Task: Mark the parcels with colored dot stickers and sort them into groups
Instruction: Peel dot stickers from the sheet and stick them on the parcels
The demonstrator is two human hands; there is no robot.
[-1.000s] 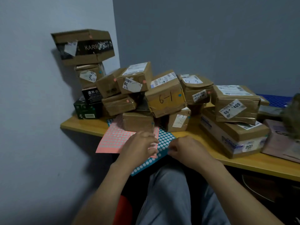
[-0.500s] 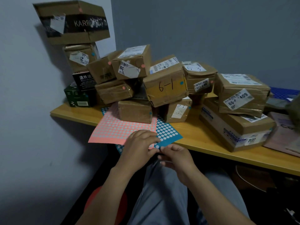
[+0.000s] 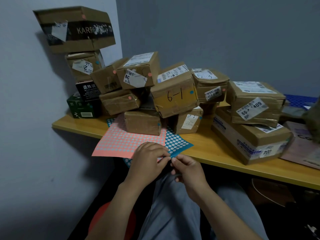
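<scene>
Since a second ago, our hands had drawn back to the table's (image 3: 216, 153) front edge. Our left hand (image 3: 149, 160) and right hand (image 3: 187, 170) both pinched the near corner of the blue sticker sheet (image 3: 176, 142), which lay partly under the pink sheet (image 3: 128, 141) in front of the piled parcels (image 3: 174, 94).

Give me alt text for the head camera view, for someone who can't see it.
The left hand and right hand pinch the near corner of a blue sticker sheet on a table, partly under a pink sticker sheet. Cardboard parcels are piled behind them.
</scene>
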